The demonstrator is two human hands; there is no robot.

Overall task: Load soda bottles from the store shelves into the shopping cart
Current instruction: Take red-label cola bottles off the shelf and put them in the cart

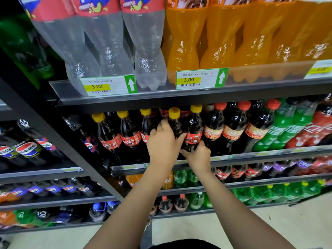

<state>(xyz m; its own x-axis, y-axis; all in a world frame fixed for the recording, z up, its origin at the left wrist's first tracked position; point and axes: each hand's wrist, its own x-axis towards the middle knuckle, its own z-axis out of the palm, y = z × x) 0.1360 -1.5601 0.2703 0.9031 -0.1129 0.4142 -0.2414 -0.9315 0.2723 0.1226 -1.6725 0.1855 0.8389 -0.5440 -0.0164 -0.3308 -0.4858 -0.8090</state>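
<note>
Two yellow-capped cola bottles stand side by side at the front of the middle shelf. My left hand (164, 141) grips the left cola bottle (175, 121) around its body, covering its label. My right hand (197, 155) grips the right cola bottle (193, 130) from below, fingers curled round its base. Both bottles are upright. More yellow-capped cola bottles (128, 130) stand to the left and red-capped cola bottles (233, 126) to the right. No shopping cart is in view.
The shelf above (161, 99) holds clear bottles (147, 51) and orange soda bottles (224, 42) close over the caps. Green bottles (287, 128) sit far right, blue-labelled cola (27, 150) in the left bay. Lower shelves hold several mixed sodas. Pale floor (251, 223) lies below.
</note>
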